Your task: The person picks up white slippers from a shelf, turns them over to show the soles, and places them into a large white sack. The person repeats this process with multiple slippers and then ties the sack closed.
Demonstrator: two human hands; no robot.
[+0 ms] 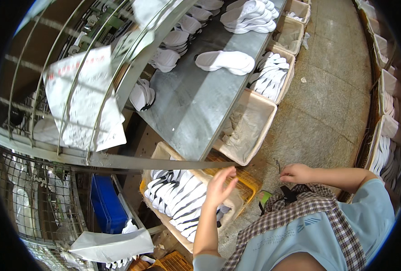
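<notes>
1. Evidently, the left hand (220, 186) held nothing visible; its fingers were loosely curled, with a gap to the thumb, above the right side of the near bin (160, 152).
2. The right hand (296, 174) hung in front of the apron (295, 212), fingers bent; whether it pinched anything could not be told.
3. Striped shoes (182, 198) lay in that bin, below the worktop's (196, 108) near corner. They were packed side by side, probably to save room and keep them from sliding.
4. Their long axes ran across the bin's width, roughly from its left wall toward its right; which ends were toes could not be made out.
5. A white shoe (225, 62) lay across the worktop, its broad end toward the right edge.
6. Stacked shoes (250, 18) rested farther up that edge, perhaps nested to spare space.
</notes>
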